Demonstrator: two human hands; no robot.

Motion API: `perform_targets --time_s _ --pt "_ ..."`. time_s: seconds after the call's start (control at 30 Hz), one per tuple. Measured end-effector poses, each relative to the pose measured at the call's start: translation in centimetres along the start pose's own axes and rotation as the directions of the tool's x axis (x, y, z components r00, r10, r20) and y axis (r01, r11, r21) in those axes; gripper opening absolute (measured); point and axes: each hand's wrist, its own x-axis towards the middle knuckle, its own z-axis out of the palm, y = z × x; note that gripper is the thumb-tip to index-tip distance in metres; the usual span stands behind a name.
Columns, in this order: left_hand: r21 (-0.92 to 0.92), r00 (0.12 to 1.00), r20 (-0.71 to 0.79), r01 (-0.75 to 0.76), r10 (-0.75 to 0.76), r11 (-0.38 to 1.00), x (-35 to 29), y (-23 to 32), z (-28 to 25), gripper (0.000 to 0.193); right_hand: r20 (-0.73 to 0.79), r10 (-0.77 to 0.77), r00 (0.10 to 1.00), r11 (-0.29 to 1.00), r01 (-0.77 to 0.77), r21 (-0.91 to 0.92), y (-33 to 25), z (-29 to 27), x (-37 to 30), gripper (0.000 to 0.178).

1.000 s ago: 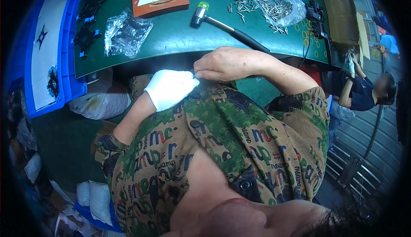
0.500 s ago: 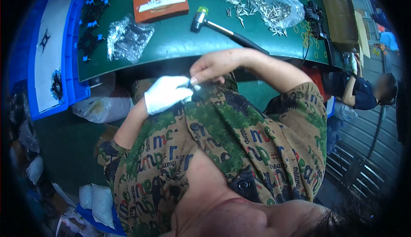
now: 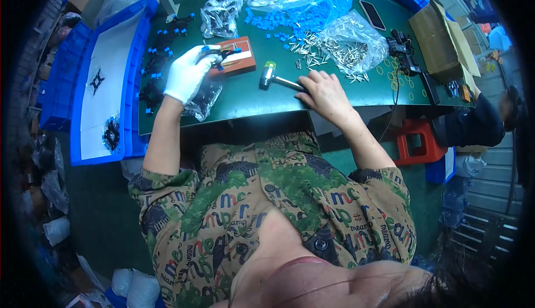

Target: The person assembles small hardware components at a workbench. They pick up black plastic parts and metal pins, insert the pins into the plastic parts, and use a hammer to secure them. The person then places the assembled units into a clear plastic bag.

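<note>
Head view: the orange box (image 3: pixel 249 57) on the green table (image 3: pixel 251 104) is the landmark. Over its top, toward its left part, the gloved left hand (image 3: pixel 190 75) pinches a black part (image 3: pixel 225 54) with blue ends between thumb and fingers. The part juts from the fingertips toward the right, so it lies just beyond the hand, above the box; whether it touches the box cannot be told.

To the right of the box and a little nearer the body lies the hammer (image 3: pixel 287 82), its head toward the box. The bare right hand (image 3: pixel 327 92), further right of the box, is over the handle's grip end, fingers bent and slightly apart, thumb on the near side; the palm is hidden, so I cannot tell whether it has closed round the grip.

Just nearer the body than the box, partly behind the left forearm, is a clear bag (image 3: pixel 203 103). Left of the box are more black pieces with blue ends (image 3: pixel 150 93) and, past them, a blue tray (image 3: pixel 130 85). Beyond the box to the right are small blue pieces (image 3: pixel 290 24) and silver pins (image 3: pixel 312 57)
</note>
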Motion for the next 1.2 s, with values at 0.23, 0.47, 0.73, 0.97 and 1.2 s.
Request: perform_targets --time_s 0.23,0.47,0.73,0.97,1.2 --pt "0.092 0.997 0.016 0.074 -0.076 0.993 3.5 -2.3 0.9 0.027 -0.015 0.027 1.000 0.966 -0.022 0.257 1.2 2.6 0.4 0.027" --pt "0.088 0.998 0.019 0.059 -0.061 0.994 4.2 -3.8 0.7 0.024 0.099 0.189 0.977 0.612 -0.196 0.766 -1.5 -1.4 4.8 0.025" --pt "0.442 0.989 0.074 -0.151 0.132 0.884 4.2 -3.9 0.1 0.016 -0.413 0.161 0.896 0.589 0.248 0.769 -3.9 -7.1 10.2 0.026" --pt "0.342 0.999 0.035 -0.006 -0.006 0.940 4.5 -3.8 0.3 0.020 -0.162 0.008 0.987 0.823 0.085 0.561 -2.0 -2.8 9.7 0.028" --pt "0.239 0.998 0.059 0.010 -0.025 0.971 4.7 -1.0 -1.2 0.042 -0.142 0.113 0.983 0.748 0.010 0.663 -0.9 -2.5 7.2 0.030"
